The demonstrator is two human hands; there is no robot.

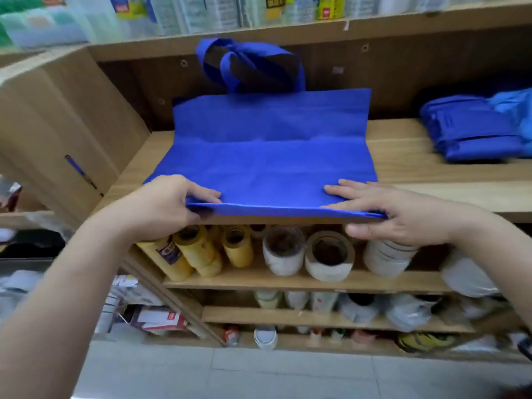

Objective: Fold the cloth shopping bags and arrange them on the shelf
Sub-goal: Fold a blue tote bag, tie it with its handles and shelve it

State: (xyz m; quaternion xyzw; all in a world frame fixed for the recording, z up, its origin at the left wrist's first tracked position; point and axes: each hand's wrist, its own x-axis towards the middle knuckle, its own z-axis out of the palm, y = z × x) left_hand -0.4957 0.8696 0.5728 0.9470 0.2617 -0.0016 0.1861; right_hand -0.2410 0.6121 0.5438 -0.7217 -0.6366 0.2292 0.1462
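Note:
A blue cloth bag (pixel 270 156) lies spread on the wooden shelf (pixel 403 168), its far half leaning up against the back panel with its handles (pixel 247 64) sticking up. My left hand (pixel 169 200) pinches the bag's near left corner at the shelf's front edge, thumb under and fingers on top. My right hand (pixel 385 208) holds the near right corner, fingers flat on top and thumb below the edge. A stack of folded blue bags (pixel 475 131) sits on the same shelf at the right.
A cardboard box (pixel 57 131) stands at the left of the shelf. The shelf below holds rolls of tape (pixel 328 254) and yellow rolls (pixel 198 251). Lower shelves carry packets and bottles. Packaged goods fill the shelf above. Grey floor tiles lie underneath.

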